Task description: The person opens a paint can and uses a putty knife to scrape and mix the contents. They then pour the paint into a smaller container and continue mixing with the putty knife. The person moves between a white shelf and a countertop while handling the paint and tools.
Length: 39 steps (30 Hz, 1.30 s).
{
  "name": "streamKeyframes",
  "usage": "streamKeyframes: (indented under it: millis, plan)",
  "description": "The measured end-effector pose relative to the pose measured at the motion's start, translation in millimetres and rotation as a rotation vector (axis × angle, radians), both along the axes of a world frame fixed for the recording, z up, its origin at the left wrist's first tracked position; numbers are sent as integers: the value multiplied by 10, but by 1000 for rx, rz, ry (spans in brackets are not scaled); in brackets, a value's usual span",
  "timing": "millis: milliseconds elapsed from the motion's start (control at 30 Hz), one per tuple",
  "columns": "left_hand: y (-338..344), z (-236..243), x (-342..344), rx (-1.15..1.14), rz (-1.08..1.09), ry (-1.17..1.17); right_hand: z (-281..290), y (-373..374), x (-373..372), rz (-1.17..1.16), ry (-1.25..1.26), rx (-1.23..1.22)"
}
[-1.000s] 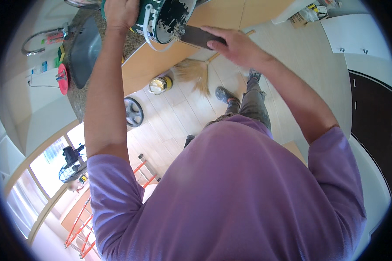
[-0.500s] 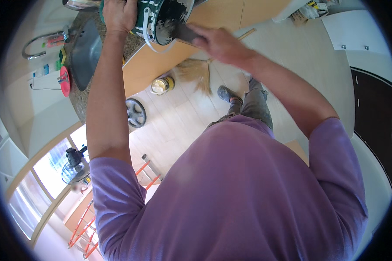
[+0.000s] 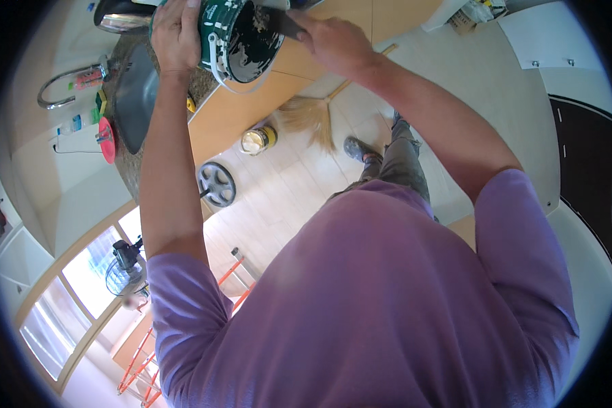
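Observation:
A green bucket is tipped on its side at the top of the head view, its mouth facing right. Inside, the dark wall is smeared with whitish paste. Its white bail handle hangs below the rim. My left hand is closed on the bucket's side near its base. In my right hand is the dark handle of a putty knife; its blade reaches into the upper part of the mouth, and its far edge is partly cut off from view.
Beyond my left arm are a speckled countertop, a sink and a faucet. On the floor stand a small yellow tub, a straw broom, a grey wheel and an orange ladder.
The bucket has shifted slightly left, along with my left hand. My right hand has moved up, and the putty knife has gone from the middle of the mouth to its upper part.

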<state>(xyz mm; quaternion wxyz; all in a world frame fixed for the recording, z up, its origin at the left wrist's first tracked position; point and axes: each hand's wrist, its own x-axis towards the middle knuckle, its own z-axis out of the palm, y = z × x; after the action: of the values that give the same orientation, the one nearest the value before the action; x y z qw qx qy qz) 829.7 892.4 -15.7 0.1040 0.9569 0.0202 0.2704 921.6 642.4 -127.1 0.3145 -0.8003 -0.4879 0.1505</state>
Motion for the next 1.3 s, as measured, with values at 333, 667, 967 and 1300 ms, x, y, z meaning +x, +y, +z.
streamKeyframes:
  millis: [333,667,967,1300]
  plan:
    - [77,-199,-55,-88,79,-112,109,215,59,-63,-62,-22]
    - [-21,-206,-108,-11,90,-147,29,405,109,59,-83,52]
    - [-51,-238,-168,-13,74,-168,0,401,52,85,-173,13]
    - [-96,-273,-233,-18,74,-175,25,459,59,69,-233,104]
